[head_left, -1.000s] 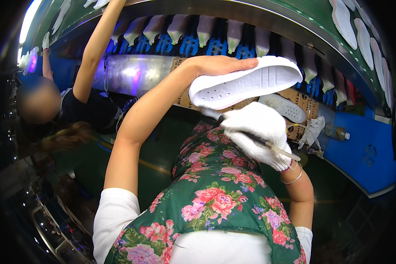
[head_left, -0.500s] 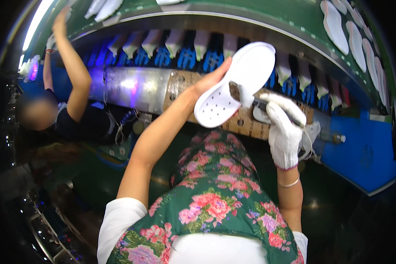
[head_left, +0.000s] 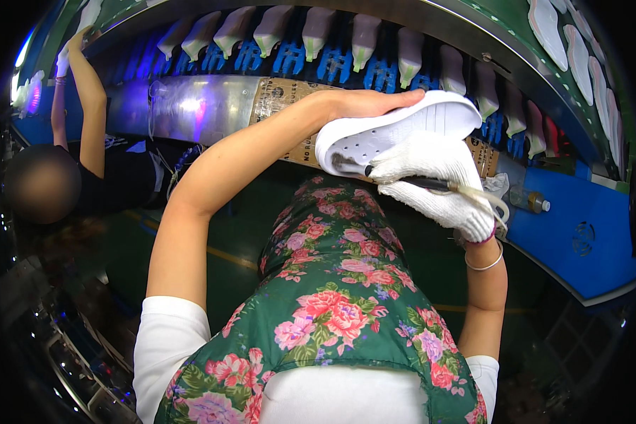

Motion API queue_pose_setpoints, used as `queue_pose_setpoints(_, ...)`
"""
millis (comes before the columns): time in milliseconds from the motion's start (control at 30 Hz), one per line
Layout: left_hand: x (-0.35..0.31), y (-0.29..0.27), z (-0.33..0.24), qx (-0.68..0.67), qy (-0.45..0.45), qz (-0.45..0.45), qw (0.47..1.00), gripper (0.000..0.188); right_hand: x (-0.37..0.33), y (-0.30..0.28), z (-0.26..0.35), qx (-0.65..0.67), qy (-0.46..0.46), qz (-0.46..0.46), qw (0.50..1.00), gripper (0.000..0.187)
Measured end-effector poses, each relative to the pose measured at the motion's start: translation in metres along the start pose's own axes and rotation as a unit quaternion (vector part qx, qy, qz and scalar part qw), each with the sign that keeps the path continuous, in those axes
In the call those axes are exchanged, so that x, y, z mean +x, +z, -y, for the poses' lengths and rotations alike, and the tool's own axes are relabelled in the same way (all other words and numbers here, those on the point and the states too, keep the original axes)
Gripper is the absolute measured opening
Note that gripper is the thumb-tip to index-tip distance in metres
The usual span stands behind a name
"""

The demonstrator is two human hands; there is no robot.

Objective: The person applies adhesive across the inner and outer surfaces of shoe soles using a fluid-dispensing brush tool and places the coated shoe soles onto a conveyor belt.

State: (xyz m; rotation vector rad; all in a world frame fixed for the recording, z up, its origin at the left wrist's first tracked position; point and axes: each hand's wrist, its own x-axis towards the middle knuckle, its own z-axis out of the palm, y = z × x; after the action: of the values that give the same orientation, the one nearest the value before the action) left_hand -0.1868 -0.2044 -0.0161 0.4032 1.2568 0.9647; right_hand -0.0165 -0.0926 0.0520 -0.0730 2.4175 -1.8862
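A white clog-like shoe [head_left: 442, 116] with small round holes is tilted on its side in front of me. My bare left hand [head_left: 374, 104] grips it from the far side, fingers along its upper edge. My right hand [head_left: 434, 162], in a white knitted glove, is closed around a slim dark-handled tool [head_left: 430, 184] with a pale tube or cord trailing from its back end. The gloved fingertips are at the shoe's opening, near its left end. A brownish patch shows in that opening; I cannot tell what it is. The tool's working tip is hidden.
Behind the shoe, pale foot-shaped lasts [head_left: 318, 32] hang in a row above blue holders [head_left: 290, 58]. White soles [head_left: 548, 35] lie on the green belt [head_left: 505, 18]. A plastic bottle [head_left: 530, 200] lies by the blue panel [head_left: 572, 233]. A co-worker [head_left: 120, 159] reaches up at left.
The shoe has turned from face-on to tilted on its side. My gloved right hand has moved left and up against it with the tool. The co-worker's arms have shifted left.
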Motion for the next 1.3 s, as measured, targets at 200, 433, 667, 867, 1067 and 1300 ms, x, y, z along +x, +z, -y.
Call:
queue_pose_setpoints(200, 0.006, -0.004, 0.010, 0.027, -0.035, -0.020, 0.999, 0.078, -0.001, -0.008, -0.010, 0.198, 0.196, 0.024, 0.960, 0.039)
queue_pose_setpoints(433, 0.007, -0.004, 0.042, -0.401, 0.115, 0.115, 0.902, 0.072, -0.018, -0.009, -0.052, 0.490, 0.023, -0.140, 0.860, 0.027)
queue_pose_setpoints(667, 0.015, 0.025, 0.066, -0.553, 0.126, 0.166, 0.807, 0.081, -0.018, 0.010, -0.046, 0.663, -0.012, -0.329, 0.673, 0.028)
queue_pose_setpoints(867, 0.015, 0.042, 0.062, -0.592, 0.114, 0.202, 0.772, 0.083, -0.026, 0.003, -0.056, 0.634, -0.023, -0.340, 0.695, 0.029)
queue_pose_setpoints(1067, 0.018, 0.043, 0.055, -0.539, 0.096, 0.212, 0.810, 0.084, -0.033, -0.027, -0.040, 0.295, -0.006, -0.343, 0.892, 0.018)
queue_pose_setpoints(1300, 0.018, 0.045, 0.048, -0.508, 0.096, 0.195, 0.834, 0.090, -0.026, -0.053, -0.017, -0.040, -0.005, -0.286, 0.957, 0.017)
